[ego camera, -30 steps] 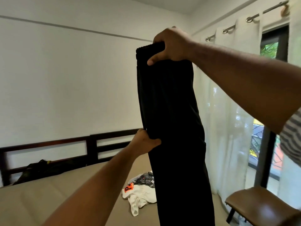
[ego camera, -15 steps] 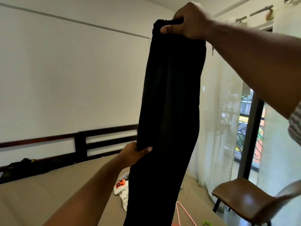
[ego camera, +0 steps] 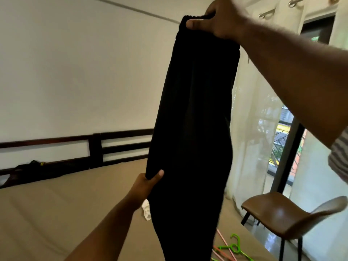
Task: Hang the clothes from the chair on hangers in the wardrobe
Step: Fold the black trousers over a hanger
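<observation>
From the head camera, a long black garment (ego camera: 194, 129), apparently a pair of trousers folded lengthwise, hangs upright in the air in front of the person, over the bed (ego camera: 56, 213). The right hand (ego camera: 220, 19) is raised high near the top edge of the view and grips the gathered waistband, its fingers (ego camera: 195, 23) curled over the top of the fabric with the thumb pressed across the front. Lower down, the left hand (ego camera: 145, 185) holds the garment's left edge about two thirds of the way down, thumb in front and the other fingers hidden behind the cloth. The bottom of the garment runs out of the picture. A striped sleeve (ego camera: 339, 153) shows on the right arm. Just behind the black cloth, beside the left wrist, a white piece of clothing (ego camera: 146, 210) lies on the bed. Near the bed's lower right corner lie a green hanger (ego camera: 235, 247) and a pink hanger (ego camera: 224, 242), close together. A brown chair (ego camera: 278, 213) stands to the right of the bed, near a sheer white curtain (ego camera: 252, 129) and the window. A dark wooden headboard (ego camera: 120, 146) runs along the wall, and a dark bundle (ego camera: 28, 168) lies against it at the far left.
</observation>
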{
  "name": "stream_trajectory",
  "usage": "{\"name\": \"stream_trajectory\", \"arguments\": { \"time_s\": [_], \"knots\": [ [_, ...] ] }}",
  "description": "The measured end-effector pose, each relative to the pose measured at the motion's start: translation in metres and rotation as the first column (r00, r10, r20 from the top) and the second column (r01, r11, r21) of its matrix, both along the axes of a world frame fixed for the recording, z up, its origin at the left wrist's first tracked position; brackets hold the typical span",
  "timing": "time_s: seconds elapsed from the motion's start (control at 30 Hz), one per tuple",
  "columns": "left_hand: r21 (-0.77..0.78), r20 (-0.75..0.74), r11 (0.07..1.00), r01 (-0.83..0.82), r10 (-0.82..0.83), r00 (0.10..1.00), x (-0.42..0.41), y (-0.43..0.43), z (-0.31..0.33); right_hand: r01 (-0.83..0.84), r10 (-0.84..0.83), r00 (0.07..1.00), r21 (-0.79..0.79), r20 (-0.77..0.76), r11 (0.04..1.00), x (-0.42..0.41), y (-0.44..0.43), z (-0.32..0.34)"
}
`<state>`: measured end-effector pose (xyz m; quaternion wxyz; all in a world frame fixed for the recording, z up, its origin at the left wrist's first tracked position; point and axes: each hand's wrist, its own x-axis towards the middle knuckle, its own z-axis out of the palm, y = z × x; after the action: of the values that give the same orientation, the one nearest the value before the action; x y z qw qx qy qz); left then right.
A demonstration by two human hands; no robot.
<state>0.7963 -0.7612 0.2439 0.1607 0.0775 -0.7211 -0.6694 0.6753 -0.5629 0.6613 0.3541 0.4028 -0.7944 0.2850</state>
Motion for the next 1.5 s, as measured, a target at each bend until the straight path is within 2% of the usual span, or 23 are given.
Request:
{"name": "stream_trajectory", "arguments": {
  "time_s": [0.17,0.27,0.33,0.5,0.57,0.67,0.77,0.87,0.93,1.0,1.03,1.1,1.13,1.17,1.23,1.27,1.3,1.37,1.43,1.5],
  "knots": [
    [-0.044,0.065,0.97,-0.241,0.243,0.968,0.043,-0.056,-0.02,0.137,-0.128,0.979,-0.043,0.156,0.99,-0.036,-0.004,-0.059],
    [-0.148,0.137,0.919,-0.365,0.385,0.913,0.07,-0.09,-0.016,0.149,-0.121,0.945,-0.068,0.303,0.987,-0.058,-0.005,-0.109],
    [-0.216,0.167,0.898,-0.383,0.42,0.892,0.09,-0.112,-0.006,0.143,-0.103,0.925,-0.083,0.366,0.986,-0.067,-0.008,-0.142],
    [-0.444,0.252,0.859,-0.256,0.393,0.884,0.134,-0.152,0.044,0.134,-0.038,0.855,-0.149,0.518,0.98,-0.085,-0.012,-0.223],
    [-0.52,0.339,0.837,-0.171,0.386,0.858,0.149,-0.165,0.068,0.12,-0.003,0.801,-0.156,0.599,0.98,-0.094,-0.013,-0.261],
    [-0.482,0.564,0.876,0.012,0.3,0.77,0.156,-0.176,0.095,0.118,0.029,0.675,-0.147,0.737,0.982,-0.104,-0.014,-0.329],
    [-0.457,0.709,0.876,0.152,0.255,0.657,0.129,-0.182,0.083,0.148,0.035,0.502,-0.126,0.864,0.981,-0.118,-0.01,-0.407],
    [-0.387,0.837,0.88,0.274,0.211,0.506,0.082,-0.18,0.018,0.16,0.022,0.375,-0.088,0.927,0.983,-0.128,0.0,-0.486],
    [-0.346,0.899,0.864,0.366,0.194,0.392,0.045,-0.18,-0.059,0.171,-0.116,0.317,0.064,0.941,0.983,-0.141,0.013,-0.555],
    [-0.413,0.898,0.803,0.431,0.28,0.339,0.02,-0.173,-0.157,0.157,-0.291,0.261,0.257,0.92,0.954,-0.152,0.033,-0.632],
    [-0.52,0.851,0.722,0.456,0.394,0.346,0.009,-0.163,-0.211,0.16,-0.385,0.219,0.356,0.897,0.921,-0.158,0.048,-0.677],
    [-0.712,0.699,0.502,0.491,0.576,0.424,-0.002,-0.13,-0.306,0.141,-0.53,0.116,0.515,0.84,0.846,-0.171,0.083,-0.77],
    [-0.765,0.642,0.465,0.445,0.597,0.48,-0.002,-0.108,-0.347,0.134,-0.571,0.097,0.558,0.815,0.819,-0.171,0.099,-0.812],
    [-0.801,0.597,0.465,0.377,0.577,0.557,0.001,-0.084,-0.38,0.121,-0.579,0.094,0.568,0.81,0.814,-0.164,0.109,-0.836],
    [-0.828,0.522,0.487,0.279,0.485,0.702,0.009,-0.019,-0.433,0.121,-0.581,0.147,0.568,0.801,0.814,-0.153,0.129,-0.886],
    [-0.812,0.532,0.503,0.298,0.425,0.733,0.016,0.013,-0.451,0.124,-0.582,0.175,0.568,0.794,0.813,-0.146,0.135,-0.901],
    [-0.786,0.556,0.528,0.323,0.373,0.743,0.023,0.043,-0.462,0.145,-0.582,0.163,0.564,0.797,0.813,-0.137,0.14,-0.908],
    [-0.705,0.663,0.554,0.443,0.294,0.688,0.034,0.09,-0.473,0.2,-0.568,0.114,0.541,0.815,0.817,-0.13,0.158,-0.929],
    [-0.646,0.746,0.518,0.561,0.271,0.608,0.043,0.115,-0.48,0.279,-0.533,0.024,0.506,0.846,0.816,-0.129,0.156,-0.918],
    [-0.621,0.778,0.506,0.598,0.309,0.547,0.044,0.121,-0.483,0.281,-0.5,-0.033,0.489,0.865,0.826,-0.137,0.152,-0.91]
  ]
}}
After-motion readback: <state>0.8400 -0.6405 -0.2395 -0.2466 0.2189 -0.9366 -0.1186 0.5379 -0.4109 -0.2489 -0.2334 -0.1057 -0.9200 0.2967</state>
